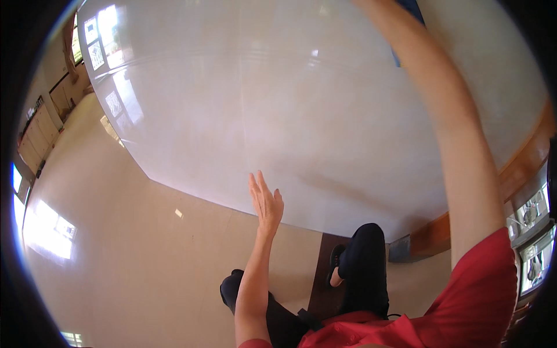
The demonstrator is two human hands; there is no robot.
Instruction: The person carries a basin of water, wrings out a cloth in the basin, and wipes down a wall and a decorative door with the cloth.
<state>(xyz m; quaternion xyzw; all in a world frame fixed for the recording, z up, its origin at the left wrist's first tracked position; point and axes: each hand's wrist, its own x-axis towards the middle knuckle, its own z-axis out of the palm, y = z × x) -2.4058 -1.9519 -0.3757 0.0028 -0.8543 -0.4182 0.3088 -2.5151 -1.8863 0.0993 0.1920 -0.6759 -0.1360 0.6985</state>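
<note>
My left hand [266, 204] is raised in front of a large glossy pale wall [304, 108]. It holds nothing and its fingers are partly spread; whether it touches the wall cannot be told. My right arm stretches up along the wall, with the hand beyond the top edge of the picture. Part of a blue thing [411, 8], with a small yellow patch at its lower edge, shows behind the right forearm; what it is cannot be made out.
Wooden trim [431, 237] with a grey end block runs along the right. Below me lie a beige floor [152, 261] and a dark brown strip [321, 274], where my sandalled foot rests. Pale cabinets [39, 135] stand at the far left. Window light reflects off wall and floor.
</note>
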